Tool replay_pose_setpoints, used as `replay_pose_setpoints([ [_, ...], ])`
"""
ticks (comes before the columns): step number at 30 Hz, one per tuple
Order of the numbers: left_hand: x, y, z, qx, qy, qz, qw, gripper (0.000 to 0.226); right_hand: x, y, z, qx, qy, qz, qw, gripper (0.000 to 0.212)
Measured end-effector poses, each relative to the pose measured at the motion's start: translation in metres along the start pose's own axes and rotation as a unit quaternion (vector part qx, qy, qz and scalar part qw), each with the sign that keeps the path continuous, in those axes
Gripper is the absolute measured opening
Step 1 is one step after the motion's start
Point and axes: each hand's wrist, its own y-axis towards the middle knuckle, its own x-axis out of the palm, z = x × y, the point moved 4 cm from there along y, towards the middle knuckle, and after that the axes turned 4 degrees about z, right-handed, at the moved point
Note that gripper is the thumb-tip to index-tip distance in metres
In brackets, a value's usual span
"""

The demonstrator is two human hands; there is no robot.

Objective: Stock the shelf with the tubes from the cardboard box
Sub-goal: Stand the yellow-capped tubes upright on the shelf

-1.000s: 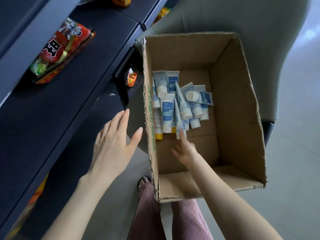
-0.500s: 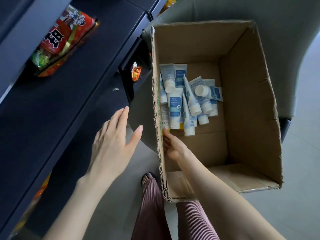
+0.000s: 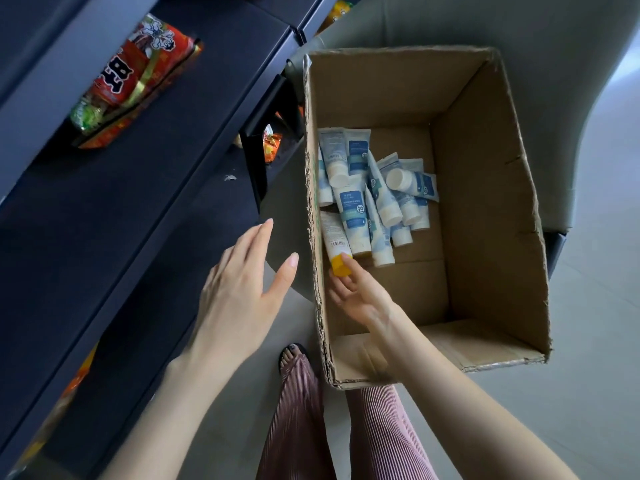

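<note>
Reach lands on white yellow-capped plastic tube [image 3: 334, 233] in brown cardboard box [image 3: 485, 202].
Your right hand [image 3: 356, 292], shifted leftward, pinches its cap; left hand [image 3: 239, 292] hovers open. Pick starts.

"控" on a white-blue tube [image 3: 353, 216]

Shop, dark shelving [image 3: 145, 209], snack packs [image 3: 128, 77], stock box [image 3: 485, 202]

Most tubes [image 3: 354, 216] are blue-white, one tube [image 3: 335, 233] yellow-capped, box [image 3: 485, 209] brown.
</note>
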Motion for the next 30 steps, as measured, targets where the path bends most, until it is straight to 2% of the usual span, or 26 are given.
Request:
replay_pose_setpoints([
  [8, 0.008, -0.005, 0.027, 0.017, -0.127, 0.016, 0.992, 0.05, -0.026, -0.062, -0.012, -0.002, -0.015, -0.021, 1.0, 0.012],
  [15, 0.02, -0.007, 0.045, -0.002, -0.205, -0.005, 0.979, 0.053, -0.027, -0.123, -0.032, -0.165, -0.085, -0.13, 0.974, 0.036],
  [19, 0.021, -0.004, 0.055, -0.031, -0.347, -0.035, 0.937, 0.044, -0.015, -0.142, -0.04, -0.198, -0.141, -0.179, 0.953, 0.044],
  [22, 0.016, -0.002, 0.055, -0.064, -0.434, 0.004, 0.899, 0.022, -0.006, -0.145, -0.034, -0.222, -0.182, -0.183, 0.94, 0.036],
  [23, 0.016, -0.002, 0.053, -0.083, -0.462, 0.017, 0.883, 0.022, -0.003, -0.145, -0.031, -0.232, -0.196, -0.18, 0.936, 0.034],
  [26, 0.017, -0.002, 0.042, -0.138, -0.512, 0.042, 0.847, 0.044, 0.003, -0.142, -0.02, -0.257, -0.22, -0.176, 0.925, 0.036],
  [30, 0.018, -0.002, 0.031, -0.172, -0.53, 0.053, 0.829, 0.054, 0.008, -0.138, -0.006, -0.259, -0.243, -0.191, 0.915, 0.036],
])
